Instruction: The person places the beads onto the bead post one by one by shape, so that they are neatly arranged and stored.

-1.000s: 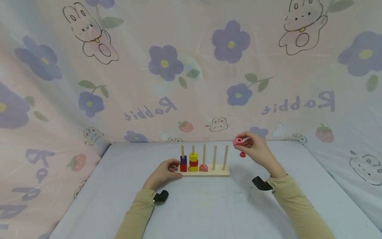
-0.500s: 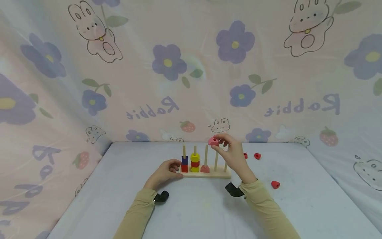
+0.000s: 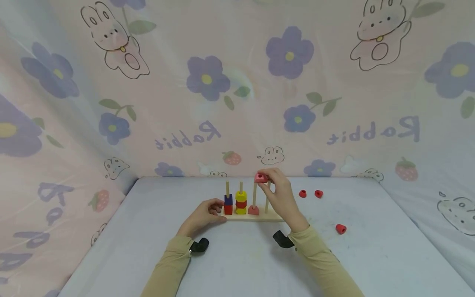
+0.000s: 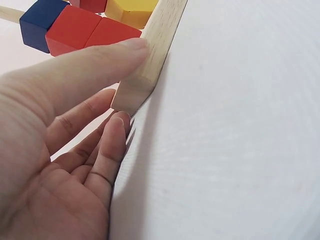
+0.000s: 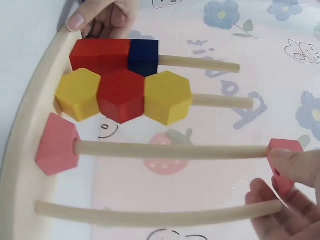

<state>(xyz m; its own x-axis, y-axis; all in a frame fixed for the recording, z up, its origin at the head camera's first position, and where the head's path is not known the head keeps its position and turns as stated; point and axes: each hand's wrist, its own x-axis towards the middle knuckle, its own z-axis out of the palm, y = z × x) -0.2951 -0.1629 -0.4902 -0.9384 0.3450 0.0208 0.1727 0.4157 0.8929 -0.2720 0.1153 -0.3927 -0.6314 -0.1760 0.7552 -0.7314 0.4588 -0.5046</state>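
My left hand [image 3: 202,215] holds the left end of a wooden peg stand [image 4: 150,60], thumb on its base and fingers round the end. A pink trapezoid block [image 3: 261,178] is pinched between the thumb and fingers of my right hand [image 3: 283,200]. In the right wrist view that block sits right at the tip of the third peg [image 5: 175,150]. Another pink block [image 5: 59,145] lies at the bottom of the same peg. The first peg carries red square blocks with a dark blue block [image 5: 144,56] on top. Yellow and red hexagon blocks [image 5: 121,96] fill part of the second.
Several pegs stand in a row; the fourth peg [image 5: 160,217] is bare. To the right on the white table [image 3: 237,264] lie small red blocks, two farther back [image 3: 318,194] and one nearer [image 3: 341,229]. A patterned curtain [image 3: 237,111] rises behind the table.
My right hand has carried the pink block leftward from beyond the stand's right end to the top of the third peg. The left hand has stayed on the stand.
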